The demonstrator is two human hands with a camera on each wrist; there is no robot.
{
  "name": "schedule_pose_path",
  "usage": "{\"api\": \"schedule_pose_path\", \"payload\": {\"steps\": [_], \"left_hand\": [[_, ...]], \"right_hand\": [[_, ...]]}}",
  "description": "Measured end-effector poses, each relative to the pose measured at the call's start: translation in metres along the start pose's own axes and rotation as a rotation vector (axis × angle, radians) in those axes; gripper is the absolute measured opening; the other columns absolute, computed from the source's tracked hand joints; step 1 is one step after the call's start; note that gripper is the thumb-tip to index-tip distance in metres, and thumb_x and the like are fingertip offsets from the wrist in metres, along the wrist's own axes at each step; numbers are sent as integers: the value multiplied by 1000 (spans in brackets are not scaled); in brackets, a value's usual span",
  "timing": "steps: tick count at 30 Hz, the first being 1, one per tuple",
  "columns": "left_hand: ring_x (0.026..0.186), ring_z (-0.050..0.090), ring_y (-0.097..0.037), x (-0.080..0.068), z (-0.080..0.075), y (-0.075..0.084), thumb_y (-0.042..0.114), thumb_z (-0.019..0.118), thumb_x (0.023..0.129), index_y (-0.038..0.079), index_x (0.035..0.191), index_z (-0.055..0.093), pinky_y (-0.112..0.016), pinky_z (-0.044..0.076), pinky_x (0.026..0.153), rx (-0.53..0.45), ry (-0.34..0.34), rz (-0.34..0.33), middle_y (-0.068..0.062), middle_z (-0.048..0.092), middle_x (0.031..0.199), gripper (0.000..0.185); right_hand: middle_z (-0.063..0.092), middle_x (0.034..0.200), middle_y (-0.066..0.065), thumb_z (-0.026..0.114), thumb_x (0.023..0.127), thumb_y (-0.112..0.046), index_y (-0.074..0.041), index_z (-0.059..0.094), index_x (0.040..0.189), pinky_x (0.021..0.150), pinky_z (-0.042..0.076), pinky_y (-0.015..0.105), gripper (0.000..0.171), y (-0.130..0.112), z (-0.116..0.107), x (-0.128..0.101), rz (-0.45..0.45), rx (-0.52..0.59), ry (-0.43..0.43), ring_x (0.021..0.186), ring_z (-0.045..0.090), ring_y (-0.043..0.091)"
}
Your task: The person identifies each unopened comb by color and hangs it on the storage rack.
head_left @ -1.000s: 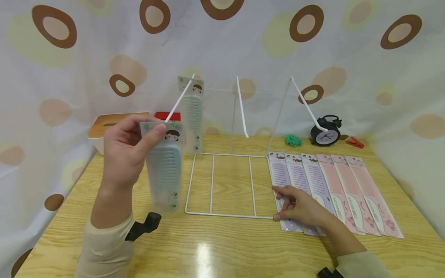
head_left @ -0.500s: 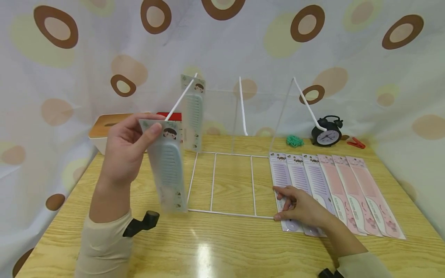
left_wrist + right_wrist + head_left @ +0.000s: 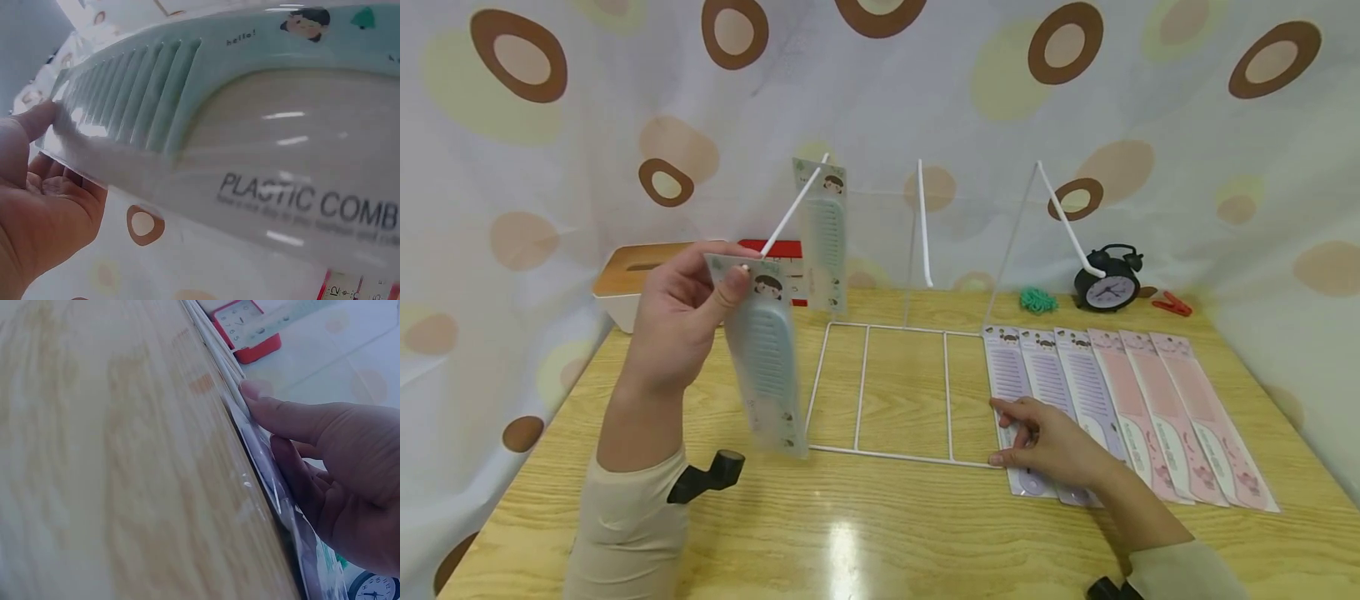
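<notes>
Left hand (image 3: 679, 327): raised above the surface (image 3: 880, 533), pinches the top of a packaged green comb (image 3: 763, 358) at the tip of the rack's (image 3: 887, 392) left peg.
Right hand (image 3: 1051, 446): fingers relaxed, rests on the purple combs (image 3: 1033, 375) lying beside the rack base.

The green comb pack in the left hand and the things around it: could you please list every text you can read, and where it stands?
"hello!" on the green comb pack, beside the cartoon head.
"PLASTIC COMB" on the same pack, lower down; the smaller line beneath is too blurred to read.
Red clock: dial numbers too small.
Black alarm clock: dial unreadable.
Purple and pink comb packs: print too small.
</notes>
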State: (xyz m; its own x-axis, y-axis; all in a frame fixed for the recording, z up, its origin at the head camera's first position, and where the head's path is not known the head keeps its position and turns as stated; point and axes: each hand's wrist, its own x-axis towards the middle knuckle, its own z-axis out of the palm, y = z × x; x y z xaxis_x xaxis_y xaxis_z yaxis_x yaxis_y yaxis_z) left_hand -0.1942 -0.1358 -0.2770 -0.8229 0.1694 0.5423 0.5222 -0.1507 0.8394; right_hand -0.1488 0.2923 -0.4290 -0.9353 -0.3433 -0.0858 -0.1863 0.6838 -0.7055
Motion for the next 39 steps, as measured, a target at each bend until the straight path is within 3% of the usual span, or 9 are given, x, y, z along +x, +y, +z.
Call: {"api": "schedule_pose_path", "payload": {"steps": [9,15,18,21,26,30,34,39], "left_hand": [[75,64,-13,-3,0,3,17,72,92,10,103,74,-23,52,65,-8,-13,42,-1,68,86,13],[81,67,-9,3,1,-4,7,65,95,6,114,73,-20,52,69,55,24,5,2,75,94,21],[90,68,-8,8,2,-11,1,64,95,2,121,69,-19,53,77,44,15,-6,3,76,102,26],[91,68,-8,11,2,-19,0,68,93,3,117,68,-19,54,80,41,36,-25,3,75,102,25],[84,68,-5,18,5,-39,8,69,94,7,112,64,-18,55,75,187,107,-124,11,71,95,18],[85,68,-2,23,6,-60,10,67,96,-1,113,61,-18,56,78,234,131,-203,11,66,92,22],[86,69,-2,24,4,-72,9,67,96,-3,112,61,-16,55,79,233,130,-214,6,63,93,21],[87,69,-1,25,1,-77,6,67,95,1,108,62,-16,55,80,199,170,-208,8,65,90,16]], "right_hand": [[54,108,6,85,79,-30,2,46,147,63,49,21,85,0,-1,0,18,0,-18,73,57,4],[54,109,6,86,78,-29,3,45,147,63,49,22,87,2,-1,0,18,0,-21,73,58,4],[54,109,7,86,78,-29,3,45,147,63,49,21,86,2,0,0,12,4,-19,74,57,4],[55,109,7,85,79,-30,4,45,147,63,48,21,86,2,0,-1,5,8,-21,74,56,3],[55,110,8,85,80,-29,3,44,148,63,47,21,86,-1,-1,-3,9,10,-21,73,55,3],[55,110,8,84,80,-29,4,44,147,63,48,21,85,-2,0,-3,6,11,-23,74,55,3],[55,111,8,84,80,-28,4,44,147,63,48,21,85,-3,0,-1,-2,11,-25,74,55,3],[55,110,9,85,79,-28,5,44,147,63,48,21,85,-4,-2,0,-14,5,-21,73,56,3]]}}
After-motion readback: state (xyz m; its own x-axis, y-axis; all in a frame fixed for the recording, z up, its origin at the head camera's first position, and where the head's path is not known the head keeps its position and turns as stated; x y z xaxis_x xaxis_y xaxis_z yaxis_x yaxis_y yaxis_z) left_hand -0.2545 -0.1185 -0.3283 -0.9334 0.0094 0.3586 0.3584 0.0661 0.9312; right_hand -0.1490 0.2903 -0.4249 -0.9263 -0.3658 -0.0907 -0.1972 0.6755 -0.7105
